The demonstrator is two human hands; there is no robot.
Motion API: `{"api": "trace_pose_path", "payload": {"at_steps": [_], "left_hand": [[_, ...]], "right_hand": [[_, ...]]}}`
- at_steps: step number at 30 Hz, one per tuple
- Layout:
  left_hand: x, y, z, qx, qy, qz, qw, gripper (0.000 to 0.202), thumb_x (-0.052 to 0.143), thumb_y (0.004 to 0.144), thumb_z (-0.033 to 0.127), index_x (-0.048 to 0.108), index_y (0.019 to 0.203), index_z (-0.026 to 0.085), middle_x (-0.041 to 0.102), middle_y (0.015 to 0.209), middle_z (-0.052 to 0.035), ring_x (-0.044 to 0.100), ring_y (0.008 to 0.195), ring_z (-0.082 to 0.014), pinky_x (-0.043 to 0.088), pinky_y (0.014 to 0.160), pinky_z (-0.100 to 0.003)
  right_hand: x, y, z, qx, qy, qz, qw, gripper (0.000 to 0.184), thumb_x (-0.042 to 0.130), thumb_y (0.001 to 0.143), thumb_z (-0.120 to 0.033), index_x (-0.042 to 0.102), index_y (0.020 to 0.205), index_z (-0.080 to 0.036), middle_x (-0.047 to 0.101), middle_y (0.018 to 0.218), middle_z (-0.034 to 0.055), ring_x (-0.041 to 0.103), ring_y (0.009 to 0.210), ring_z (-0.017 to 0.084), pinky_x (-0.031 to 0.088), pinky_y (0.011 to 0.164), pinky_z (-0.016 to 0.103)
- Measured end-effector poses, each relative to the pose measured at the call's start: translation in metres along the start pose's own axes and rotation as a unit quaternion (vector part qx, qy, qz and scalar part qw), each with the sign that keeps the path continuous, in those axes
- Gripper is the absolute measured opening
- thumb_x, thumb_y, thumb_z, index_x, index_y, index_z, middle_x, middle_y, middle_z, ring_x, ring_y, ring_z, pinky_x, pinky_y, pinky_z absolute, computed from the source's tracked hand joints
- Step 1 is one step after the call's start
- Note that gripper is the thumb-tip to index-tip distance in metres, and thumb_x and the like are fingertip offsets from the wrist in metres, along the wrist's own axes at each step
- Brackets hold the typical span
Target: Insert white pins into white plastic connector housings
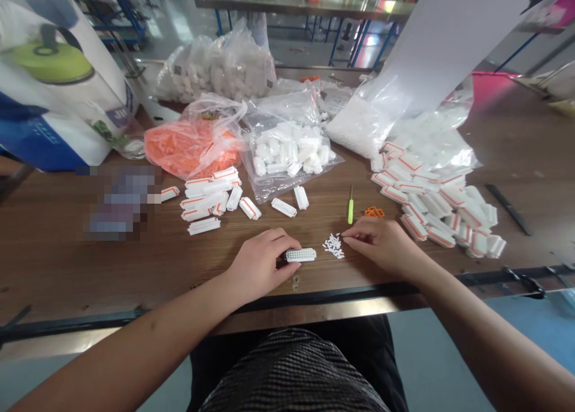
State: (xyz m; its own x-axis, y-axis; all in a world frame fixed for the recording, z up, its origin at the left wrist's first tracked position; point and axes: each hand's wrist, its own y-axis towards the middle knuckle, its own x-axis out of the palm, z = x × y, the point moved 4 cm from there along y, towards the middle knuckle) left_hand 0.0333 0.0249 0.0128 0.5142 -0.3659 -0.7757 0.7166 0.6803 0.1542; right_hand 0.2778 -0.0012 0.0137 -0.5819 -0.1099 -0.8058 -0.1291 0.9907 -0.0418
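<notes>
My left hand (265,259) is closed around the left end of a white connector housing (302,255), which lies on the wooden table with its rows of holes facing up. Just right of it is a small pile of tiny white plastic pins (333,245). My right hand (380,247) is at the right edge of that pile, thumb and forefinger brought together in a pinch. Whether a pin sits between those fingertips is too small to make out. Beyond the right hand lie a green-handled screwdriver (350,211) and several small orange frames (374,212).
White housings with orange strips are heaped at right (431,202) and left (209,196). Behind stand bags of orange parts (193,142), white housings (291,151) and white pins (359,124). A green-lidded bottle (67,82) is at far left, a black strip (508,208) at far right.
</notes>
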Motion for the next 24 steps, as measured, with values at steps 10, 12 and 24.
{"api": "trace_pose_path", "payload": {"at_steps": [10, 12, 24], "left_hand": [[0.001, 0.000, 0.000, 0.001, -0.002, 0.007, 1.000, 0.013, 0.067, 0.085, 0.021, 0.064, 0.098, 0.019, 0.066, 0.093, -0.0027, 0.063, 0.085, -0.0191, 0.052, 0.076, -0.034], [0.001, 0.000, -0.001, 0.003, -0.002, 0.008, 1.000, 0.014, 0.067, 0.085, 0.022, 0.064, 0.098, 0.019, 0.066, 0.093, -0.0028, 0.063, 0.085, -0.0191, 0.052, 0.076, -0.034], [0.004, 0.000, 0.004, -0.036, 0.009, 0.013, 0.999, 0.017, 0.071, 0.082, 0.023, 0.061, 0.095, 0.021, 0.065, 0.088, 0.0000, 0.061, 0.081, -0.0184, 0.049, 0.073, -0.033]], "right_hand": [[-0.001, -0.001, 0.009, 0.030, -0.031, 0.013, 0.999, 0.020, 0.059, 0.087, -0.034, 0.076, 0.082, -0.023, 0.074, 0.081, 0.0015, 0.066, 0.073, 0.019, 0.047, 0.068, 0.031], [-0.001, 0.000, 0.004, 0.015, -0.035, 0.012, 0.999, 0.019, 0.059, 0.087, -0.032, 0.075, 0.082, -0.023, 0.074, 0.080, 0.0014, 0.067, 0.073, 0.018, 0.047, 0.067, 0.030], [0.001, -0.002, -0.013, 0.010, -0.053, 0.017, 0.998, 0.017, 0.060, 0.083, -0.029, 0.068, 0.070, -0.022, 0.067, 0.068, -0.0001, 0.058, 0.058, 0.014, 0.040, 0.055, 0.026]]}}
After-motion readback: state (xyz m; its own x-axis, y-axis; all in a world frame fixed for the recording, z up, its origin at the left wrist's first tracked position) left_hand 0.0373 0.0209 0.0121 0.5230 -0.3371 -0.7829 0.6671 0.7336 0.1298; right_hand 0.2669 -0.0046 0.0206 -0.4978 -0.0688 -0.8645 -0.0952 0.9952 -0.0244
